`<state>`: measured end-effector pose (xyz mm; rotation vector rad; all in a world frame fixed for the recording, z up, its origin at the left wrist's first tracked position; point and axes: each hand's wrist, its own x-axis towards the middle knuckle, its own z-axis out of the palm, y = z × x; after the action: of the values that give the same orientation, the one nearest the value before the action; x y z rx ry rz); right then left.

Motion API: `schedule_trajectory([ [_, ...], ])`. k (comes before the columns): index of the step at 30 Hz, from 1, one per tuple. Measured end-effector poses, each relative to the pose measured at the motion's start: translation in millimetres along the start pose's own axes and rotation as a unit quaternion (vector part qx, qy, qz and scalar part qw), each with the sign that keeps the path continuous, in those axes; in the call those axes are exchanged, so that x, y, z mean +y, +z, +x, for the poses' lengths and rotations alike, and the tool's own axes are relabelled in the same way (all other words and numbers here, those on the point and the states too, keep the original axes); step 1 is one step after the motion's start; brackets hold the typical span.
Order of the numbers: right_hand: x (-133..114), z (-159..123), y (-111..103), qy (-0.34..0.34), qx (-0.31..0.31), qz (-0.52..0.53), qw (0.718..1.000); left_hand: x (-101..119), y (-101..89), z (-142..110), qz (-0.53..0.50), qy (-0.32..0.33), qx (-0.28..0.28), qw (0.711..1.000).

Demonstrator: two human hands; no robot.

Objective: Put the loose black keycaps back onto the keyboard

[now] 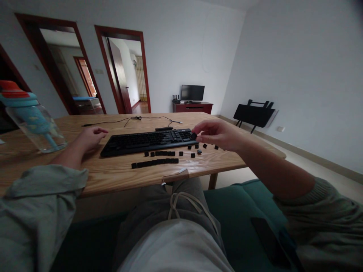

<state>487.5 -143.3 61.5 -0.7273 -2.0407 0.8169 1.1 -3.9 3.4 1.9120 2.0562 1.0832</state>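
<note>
A black keyboard point(150, 140) lies on the wooden table, slightly angled. At its right end, my right hand point(217, 134) pinches a small black keycap point(193, 135) between thumb and fingers, just over the number pad side. My left hand point(92, 139) lies on the table to the left of the keyboard, fingers loosely bent and apart from the thumb, with nothing in them. In front of the keyboard, black keycaps form a long row point(155, 163) and a shorter broken row point(165, 153). Several single keycaps point(193, 155) are scattered near my right hand, one point(199, 151) showing a lighter side.
A clear bottle point(42, 124) with a red and blue lid stands at the table's left. Behind the keyboard runs a thin black cable point(113, 121), beside a small dark object point(163, 129). A brown flap point(176, 176) sits at the table's front edge.
</note>
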Motion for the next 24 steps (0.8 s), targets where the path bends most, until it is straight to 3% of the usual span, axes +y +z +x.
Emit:
schedule_trajectory([
  [5,1.7,-1.8,-2.1,0.002,0.0,-0.023,1.0,-6.5,3.2,5.1,-0.015,0.001,0.005,1.0],
  [12,22.2,-8.9,-20.7,0.064,0.005,-0.145,0.987,-11.2,4.2,7.5,0.0,0.009,0.0,1.0],
  [14,34.5,-11.3,-33.6,0.104,0.006,-0.207,0.973,-11.0,3.8,7.2,0.004,0.016,-0.001,1.0],
  [18,64.8,-17.9,-73.3,0.198,-0.005,-0.343,0.918,-13.6,4.2,9.5,0.001,0.013,-0.004,1.0],
  [21,81.3,-28.9,-103.5,0.252,-0.065,-0.358,0.897,-18.5,5.8,12.8,-0.011,0.005,-0.01,1.0],
  [24,86.9,-43.3,-120.7,0.272,-0.127,-0.343,0.89,-20.7,6.6,13.4,-0.006,0.008,-0.017,1.0],
])
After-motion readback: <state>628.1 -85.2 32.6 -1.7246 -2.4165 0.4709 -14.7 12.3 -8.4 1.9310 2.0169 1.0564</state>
